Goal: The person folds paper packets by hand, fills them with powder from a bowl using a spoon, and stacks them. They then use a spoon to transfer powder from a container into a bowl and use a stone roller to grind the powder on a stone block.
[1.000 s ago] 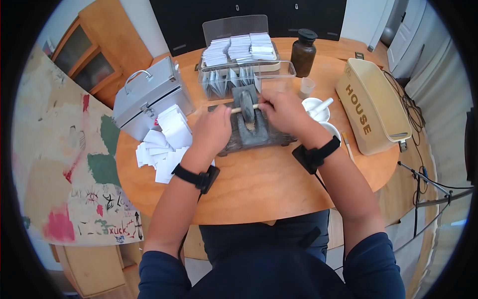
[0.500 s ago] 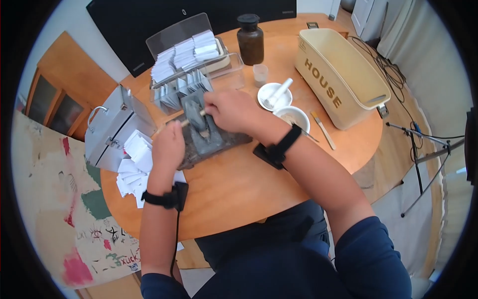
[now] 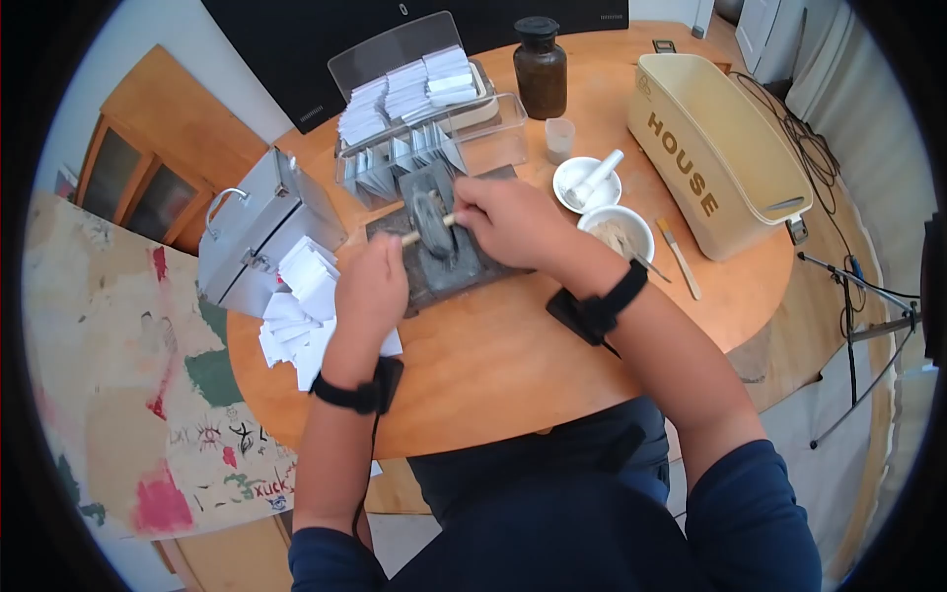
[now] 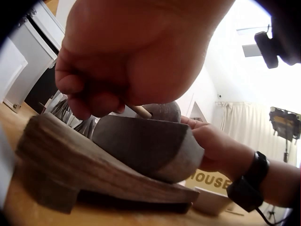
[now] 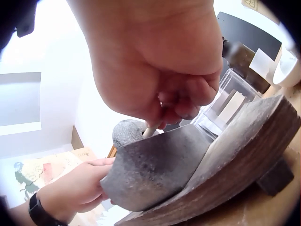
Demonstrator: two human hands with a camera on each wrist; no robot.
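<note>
A grey stone grinding wheel (image 3: pixel 430 225) stands upright in a boat-shaped stone trough (image 3: pixel 470 262), on a dark wooden base (image 3: pixel 422 296). Through its middle runs a pale wooden axle handle (image 3: pixel 410 239). My left hand (image 3: pixel 373 286) grips the handle's left end, fingers curled round it above the trough. On the other side my right hand (image 3: pixel 513 225) grips the right end. In the left wrist view the handle (image 4: pixel 140 111) comes out of the fist into the wheel (image 4: pixel 168 112). The wheel's lower part is hidden inside the trough in both wrist views.
Behind the trough stand clear boxes (image 3: pixel 503 148) of white packets. A silver case (image 3: pixel 271 232) and loose white papers (image 3: pixel 311 281) lie left. To the right are a mortar with pestle (image 3: pixel 597 180), a bowl of powder (image 3: pixel 631 237), a brush (image 3: pixel 681 261), a brown jar (image 3: pixel 541 79) and a cream bin (image 3: pixel 710 158).
The head view has swung right and partly back. Both hands keep their grip on the axle handle; the wheel has rolled nearer the trough's front, covering the tan material seen there earlier.
</note>
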